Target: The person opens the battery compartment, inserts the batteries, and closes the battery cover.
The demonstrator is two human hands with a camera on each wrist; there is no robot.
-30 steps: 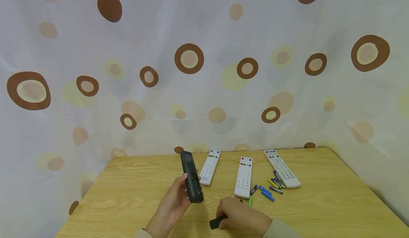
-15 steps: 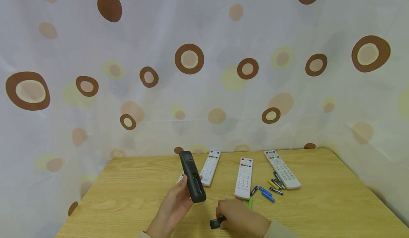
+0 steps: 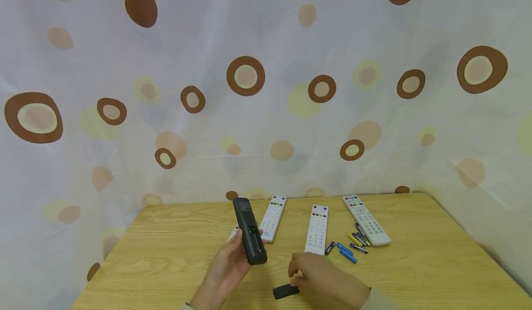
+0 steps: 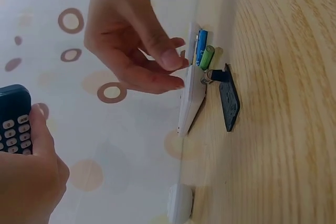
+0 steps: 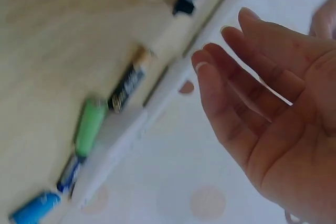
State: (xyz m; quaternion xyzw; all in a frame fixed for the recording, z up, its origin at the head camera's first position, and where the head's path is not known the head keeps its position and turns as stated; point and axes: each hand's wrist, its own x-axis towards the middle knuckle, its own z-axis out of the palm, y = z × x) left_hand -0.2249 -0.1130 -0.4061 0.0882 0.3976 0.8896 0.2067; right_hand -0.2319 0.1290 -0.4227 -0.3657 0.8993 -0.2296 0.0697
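Observation:
My left hand [image 3: 228, 264] holds up a black remote control [image 3: 249, 231], its back and uncovered battery compartment facing the head camera. In the left wrist view the keypad side of that remote control [image 4: 16, 124] shows. A small black battery cover [image 3: 286, 291] lies on the table, just left of my right hand [image 3: 322, 275]. The right hand hovers with loosely bent fingers and nothing between them. Below its fingertips, in the right wrist view, lie a black-and-copper battery [image 5: 128, 83] and a green battery [image 5: 90, 127]. The head view mostly hides these two behind the right hand.
White remote controls lie across the table [image 3: 174, 245]: one at the back [image 3: 273, 220], one in the middle [image 3: 317, 229], one at right [image 3: 367, 221]. Another is partly hidden behind my left hand. Blue batteries [image 3: 347, 253] and several others [image 3: 359, 239] lie between them. A patterned curtain stands behind.
My right hand has let go of the black battery cover and moved slightly up and right. The cover now lies free on the table. The left hand still holds the black remote control, nearly unmoved.

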